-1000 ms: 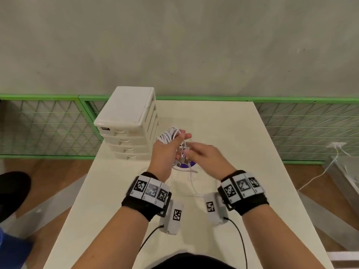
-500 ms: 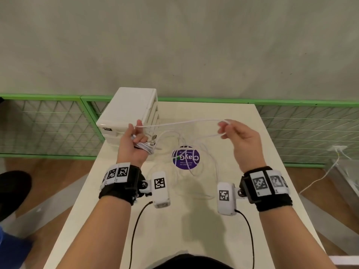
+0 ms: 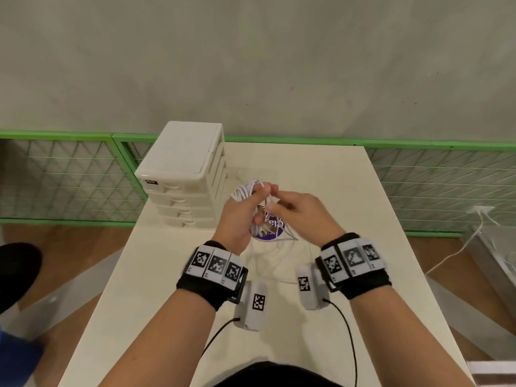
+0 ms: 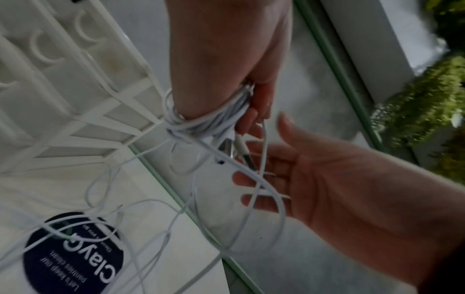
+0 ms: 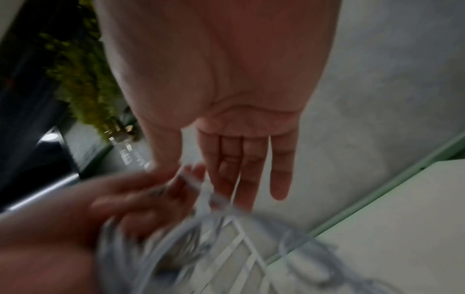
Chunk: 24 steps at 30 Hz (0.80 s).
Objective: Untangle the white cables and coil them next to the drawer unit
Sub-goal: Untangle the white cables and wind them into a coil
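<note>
My left hand (image 3: 258, 195) is raised over the table (image 3: 329, 174), just right of the white drawer unit (image 3: 181, 169). It grips a coiled bundle of white cable (image 3: 242, 191), which the left wrist view shows looped round the hand (image 4: 226, 59) as a tight bundle (image 4: 216, 123). My right hand (image 3: 282, 204) is right beside it, fingers straight and spread (image 4: 289, 179), with a single strand running across and between them (image 5: 236, 189). Loose tangled cable (image 3: 279, 272) trails down onto the table and over a round purple sticker (image 3: 275, 231).
A green-framed mesh fence (image 3: 69, 177) runs behind and on both sides of the table. Another white lead and plug (image 3: 480, 212) lie on the floor at the right. A dark shoe (image 3: 16, 272) is on the floor at the left.
Half a second ago my hands were wide apart with a strand stretched between them. The right hand has swung back to the left, which has moved right, away from the drawer unit.
</note>
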Motion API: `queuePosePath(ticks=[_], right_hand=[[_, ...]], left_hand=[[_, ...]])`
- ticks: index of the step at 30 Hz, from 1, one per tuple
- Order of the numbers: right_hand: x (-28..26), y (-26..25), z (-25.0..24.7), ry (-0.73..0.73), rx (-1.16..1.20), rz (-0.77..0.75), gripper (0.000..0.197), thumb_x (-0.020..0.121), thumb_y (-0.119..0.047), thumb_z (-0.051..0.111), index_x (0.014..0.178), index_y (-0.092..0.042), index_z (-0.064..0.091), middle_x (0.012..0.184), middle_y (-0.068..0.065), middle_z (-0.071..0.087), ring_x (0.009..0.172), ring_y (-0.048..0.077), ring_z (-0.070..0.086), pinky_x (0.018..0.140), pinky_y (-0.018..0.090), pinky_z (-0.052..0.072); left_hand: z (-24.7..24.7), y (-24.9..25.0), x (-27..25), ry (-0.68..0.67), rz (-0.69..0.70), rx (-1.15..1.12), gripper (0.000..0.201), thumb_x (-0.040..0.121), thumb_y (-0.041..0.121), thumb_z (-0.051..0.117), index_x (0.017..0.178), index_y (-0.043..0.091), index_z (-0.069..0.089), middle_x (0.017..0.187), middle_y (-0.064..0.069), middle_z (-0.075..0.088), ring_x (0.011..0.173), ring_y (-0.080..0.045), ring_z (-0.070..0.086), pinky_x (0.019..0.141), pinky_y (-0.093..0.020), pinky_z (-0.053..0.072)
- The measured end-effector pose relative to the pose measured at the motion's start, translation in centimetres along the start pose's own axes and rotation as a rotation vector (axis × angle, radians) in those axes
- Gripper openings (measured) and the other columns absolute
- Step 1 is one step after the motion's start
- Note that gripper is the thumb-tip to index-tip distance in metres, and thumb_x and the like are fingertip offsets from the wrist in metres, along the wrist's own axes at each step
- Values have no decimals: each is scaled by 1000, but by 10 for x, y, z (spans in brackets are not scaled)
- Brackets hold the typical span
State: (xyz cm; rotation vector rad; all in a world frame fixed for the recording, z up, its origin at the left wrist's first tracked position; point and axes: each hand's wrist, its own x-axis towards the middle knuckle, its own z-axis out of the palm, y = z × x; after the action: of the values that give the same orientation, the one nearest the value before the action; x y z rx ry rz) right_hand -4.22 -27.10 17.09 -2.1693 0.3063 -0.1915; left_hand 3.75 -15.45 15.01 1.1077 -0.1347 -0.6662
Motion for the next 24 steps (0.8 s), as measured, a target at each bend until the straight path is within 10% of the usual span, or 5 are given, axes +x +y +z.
queuePosePath(ticks=[3,9,16,19,24], right_hand=[[0,-1,14,70,-55,-101,32,92,-22,56,61,-17,52,55,3,54,51,12,45,56,31,37],[-20,-16,-8,-93,264,-190,20,90,-7,58,92,-20,73,77,-13,68,68,0,55,69,11,42],[-42,-44,-48,-32,479,-373,18,85,-18,59,99,-22,70,69,-14,65,68,7,57,74,18,46],[-29,-10,-65,215,293,-144,15,90,-13,57,94,-21,69,68,-11,66,69,6,59,75,16,45],[-13,51,-70,178,-226,372,53,88,0,46,140,-14,41,143,7,43,129,22,42,100,22,29]], left_hand=[[3,5,-1,9,13,-18,8,89,12,63,94,9,69,101,-6,70,42,-8,35,41,-18,38],[-24,16,8,70,0,-242,9,93,20,55,90,14,61,95,2,70,34,-4,26,37,-16,28],[-46,15,21,194,-9,-505,20,94,27,56,77,16,57,78,6,70,31,-3,29,35,-13,29],[-51,17,20,240,-5,-514,23,95,22,55,73,18,59,67,9,65,30,-3,29,35,-13,30],[-32,9,9,241,37,-87,12,92,10,60,82,6,64,77,-1,68,33,-5,33,33,-16,37]])
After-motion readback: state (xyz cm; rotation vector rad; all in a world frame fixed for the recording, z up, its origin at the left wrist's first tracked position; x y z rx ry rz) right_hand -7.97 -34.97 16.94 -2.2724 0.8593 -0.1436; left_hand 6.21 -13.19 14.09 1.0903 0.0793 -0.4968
